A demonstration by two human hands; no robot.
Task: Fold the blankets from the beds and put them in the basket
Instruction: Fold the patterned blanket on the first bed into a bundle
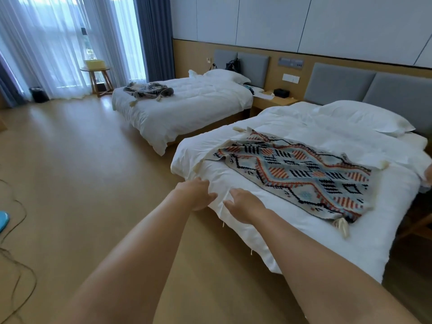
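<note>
Head-camera view of a twin hotel room. Both hands meet at the foot corner of the near bed (339,84). The left hand (198,192) curls round a fold of the white duvet (245,235). The right hand (243,204) lies beside it, fingers fairly straight, pressing the cover. The patterned blanket (299,174) lies spread on this bed, untouched, and is best lifted by two adjacent corners and brought edge to edge. A grey blanket (148,90) sits crumpled on the far bed (198,106). A pale yellow basket (94,63) stands on a small round counter (93,83) by the window – its contents are not visible
</note>
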